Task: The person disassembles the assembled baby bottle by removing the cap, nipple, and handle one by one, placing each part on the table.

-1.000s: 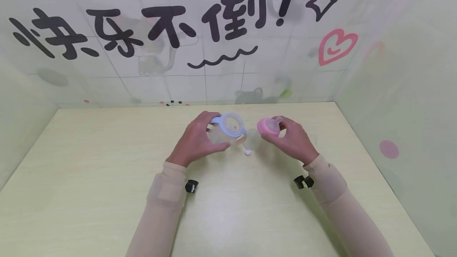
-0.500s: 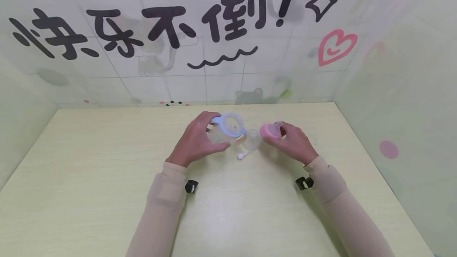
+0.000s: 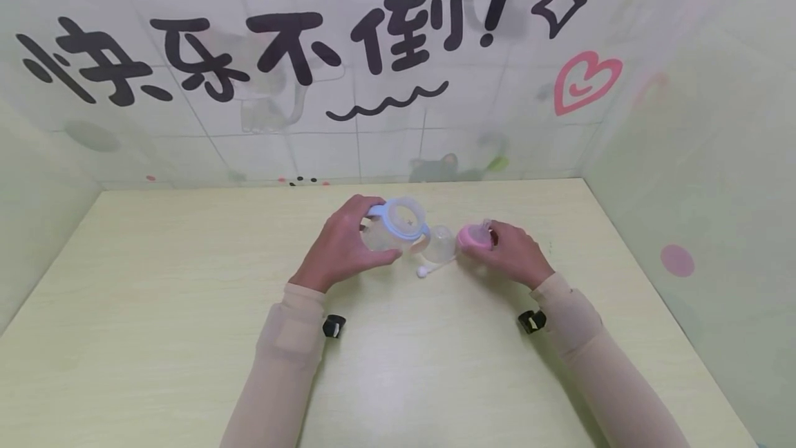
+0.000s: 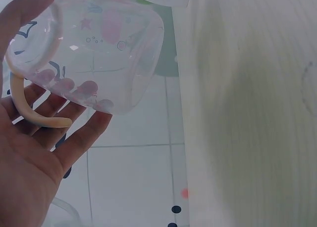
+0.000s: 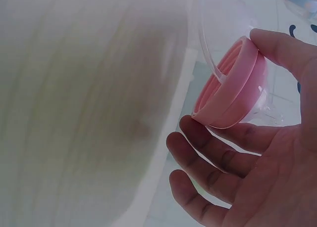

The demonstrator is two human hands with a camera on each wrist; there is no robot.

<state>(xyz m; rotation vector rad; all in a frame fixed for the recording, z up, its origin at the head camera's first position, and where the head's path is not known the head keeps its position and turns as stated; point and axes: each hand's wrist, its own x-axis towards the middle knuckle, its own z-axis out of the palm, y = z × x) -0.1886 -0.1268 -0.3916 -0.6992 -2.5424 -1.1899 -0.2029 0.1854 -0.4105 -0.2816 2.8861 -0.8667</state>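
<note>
My left hand [image 3: 345, 244] holds a clear baby bottle [image 3: 378, 235] with a blue ring [image 3: 388, 216] and handles. In the left wrist view, the thumb lies on one side of the bottle [image 4: 114, 49] and the fingers on the other, next to a tan handle [image 4: 29, 111]. My right hand [image 3: 519, 254] grips a pink bottle collar [image 3: 468, 238] fitted with a clear teat [image 3: 481, 230]. From the collar [image 5: 230, 91], a clear straw [image 5: 208, 54] extends, ending in a small white weight [image 3: 423, 272]. Between the hands stands a clear dome cap [image 3: 440, 244].
A pale wood-look table [image 3: 398, 365] carries everything. Behind it rises a white tiled wall [image 3: 323, 154] with black lettering, and a pale side panel [image 3: 703, 178] borders the right edge. Dark clips [image 3: 336, 325] sit at both wrists.
My right hand has come down slightly and to the right with the pink collar. The straw's white weight has swung left, and the dome cap shows more fully. The left hand stays in place.
</note>
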